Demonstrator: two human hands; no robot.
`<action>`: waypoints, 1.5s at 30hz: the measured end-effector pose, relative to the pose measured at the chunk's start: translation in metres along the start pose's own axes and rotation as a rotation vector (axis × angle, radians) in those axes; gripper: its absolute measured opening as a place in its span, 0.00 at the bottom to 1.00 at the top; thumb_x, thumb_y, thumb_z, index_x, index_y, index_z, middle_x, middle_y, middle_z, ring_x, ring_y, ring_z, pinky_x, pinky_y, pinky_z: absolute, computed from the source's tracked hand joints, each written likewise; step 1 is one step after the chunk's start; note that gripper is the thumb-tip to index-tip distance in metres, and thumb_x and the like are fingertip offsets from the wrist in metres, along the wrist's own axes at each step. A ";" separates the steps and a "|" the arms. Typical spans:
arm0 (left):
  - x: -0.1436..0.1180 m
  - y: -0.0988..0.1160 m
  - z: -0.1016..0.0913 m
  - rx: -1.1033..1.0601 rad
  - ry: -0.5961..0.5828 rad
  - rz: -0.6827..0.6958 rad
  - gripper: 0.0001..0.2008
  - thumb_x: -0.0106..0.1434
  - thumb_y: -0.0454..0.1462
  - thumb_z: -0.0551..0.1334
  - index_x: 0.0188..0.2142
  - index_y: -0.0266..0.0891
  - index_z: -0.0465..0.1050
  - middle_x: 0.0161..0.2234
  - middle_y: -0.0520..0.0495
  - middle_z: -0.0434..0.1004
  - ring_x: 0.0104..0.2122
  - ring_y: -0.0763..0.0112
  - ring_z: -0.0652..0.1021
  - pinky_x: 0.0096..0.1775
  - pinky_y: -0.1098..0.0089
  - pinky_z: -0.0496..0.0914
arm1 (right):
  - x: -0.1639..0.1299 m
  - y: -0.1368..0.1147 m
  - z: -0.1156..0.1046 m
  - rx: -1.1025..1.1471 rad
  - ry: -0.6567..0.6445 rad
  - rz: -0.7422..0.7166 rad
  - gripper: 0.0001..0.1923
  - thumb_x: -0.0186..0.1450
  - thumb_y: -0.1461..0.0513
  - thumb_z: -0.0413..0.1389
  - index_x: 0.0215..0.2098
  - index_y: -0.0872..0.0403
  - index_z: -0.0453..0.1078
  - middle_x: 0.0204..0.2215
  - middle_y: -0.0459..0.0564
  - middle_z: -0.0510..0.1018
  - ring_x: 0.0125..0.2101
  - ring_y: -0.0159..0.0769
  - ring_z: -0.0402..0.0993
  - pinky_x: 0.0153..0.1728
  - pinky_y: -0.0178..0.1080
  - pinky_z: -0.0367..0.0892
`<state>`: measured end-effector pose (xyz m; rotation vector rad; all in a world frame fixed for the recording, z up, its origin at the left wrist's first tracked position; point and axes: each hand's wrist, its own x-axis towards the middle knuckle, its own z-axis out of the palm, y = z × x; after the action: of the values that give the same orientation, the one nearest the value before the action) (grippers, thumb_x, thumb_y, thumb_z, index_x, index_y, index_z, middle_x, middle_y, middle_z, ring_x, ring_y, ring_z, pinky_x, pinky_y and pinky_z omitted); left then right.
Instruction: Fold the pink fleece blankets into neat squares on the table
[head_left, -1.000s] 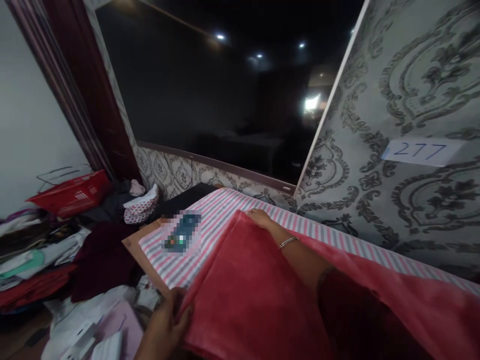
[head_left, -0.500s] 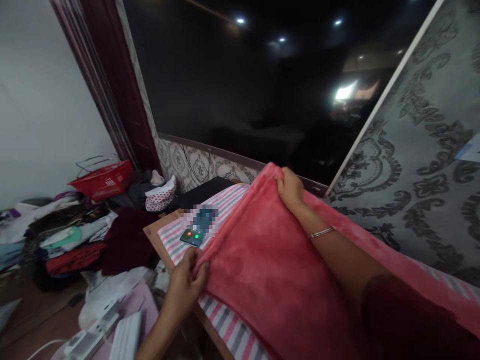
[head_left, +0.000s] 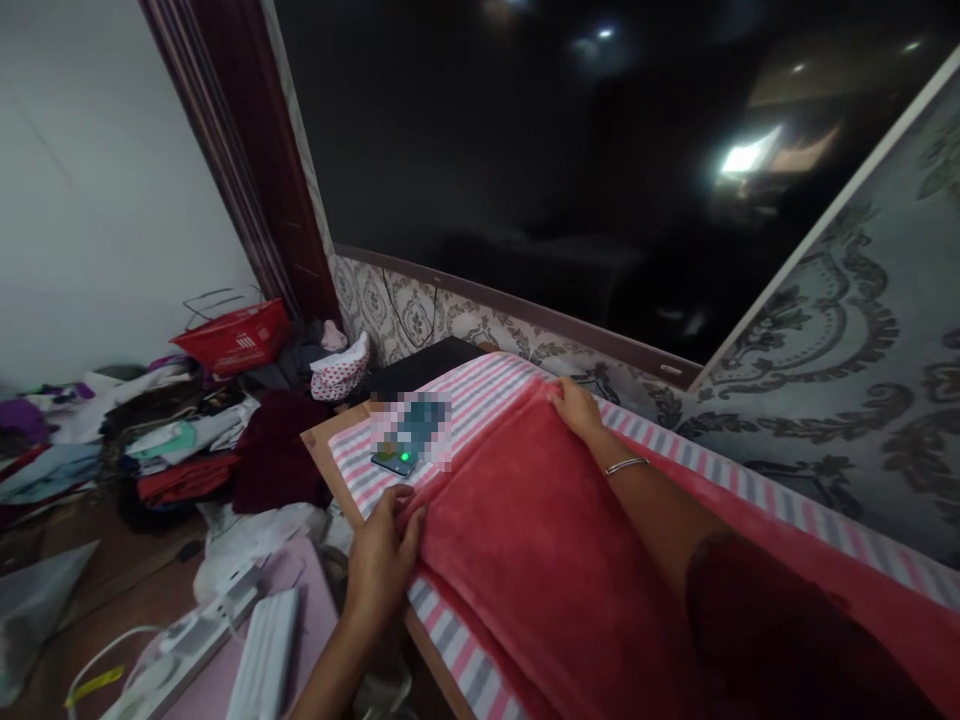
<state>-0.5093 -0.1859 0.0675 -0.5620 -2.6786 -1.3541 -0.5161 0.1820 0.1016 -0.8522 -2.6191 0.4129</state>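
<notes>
Blanket (head_left: pixel 540 540), laid right of phone (head_left: pixel 391 465); edge facing it is pinched at one end by left hand (head_left: pixel 377 553), nearer phone, at other by right hand (head_left: pixel 580 411).

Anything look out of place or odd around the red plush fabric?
Two things stand out. A lit smartphone lies loose on the striped cloth, just beyond the edge of the red plush fabric, oddly close to the handling. At far left, clothes are heaped untidily. I see no spill or damage.

A wooden table (head_left: pixel 324 455) carries a striped cloth (head_left: pixel 480 385) (phone (head_left: pixel 414 430) and red blanket (head_left: pixel 540 510) atop).
</notes>
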 end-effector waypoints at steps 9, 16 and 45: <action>0.008 0.001 -0.005 0.062 -0.089 0.021 0.16 0.59 0.48 0.56 0.42 0.42 0.67 0.27 0.50 0.75 0.23 0.65 0.73 0.29 0.68 0.64 | -0.117 0.016 -0.031 0.120 -0.010 -0.305 0.22 0.66 0.65 0.53 0.58 0.55 0.69 0.55 0.57 0.74 0.55 0.47 0.69 0.57 0.49 0.63; 0.018 0.002 -0.003 0.044 -0.130 0.019 0.16 0.58 0.47 0.58 0.41 0.39 0.70 0.26 0.52 0.72 0.23 0.70 0.69 0.28 0.71 0.61 | -0.329 0.027 -0.080 0.219 -0.258 -0.340 0.14 0.70 0.58 0.51 0.53 0.47 0.70 0.46 0.52 0.78 0.44 0.41 0.76 0.46 0.42 0.71; 0.029 0.033 -0.014 0.018 -0.103 -0.104 0.03 0.56 0.35 0.58 0.28 0.40 0.68 0.19 0.53 0.64 0.24 0.67 0.69 0.31 0.68 0.63 | -0.481 0.102 -0.115 -0.234 0.272 -0.123 0.13 0.70 0.65 0.49 0.48 0.56 0.73 0.38 0.56 0.75 0.39 0.44 0.70 0.39 0.44 0.67</action>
<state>-0.5252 -0.1715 0.1079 -0.5102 -2.8358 -1.3610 -0.0535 -0.0129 0.0507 -0.7518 -2.4759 -0.0436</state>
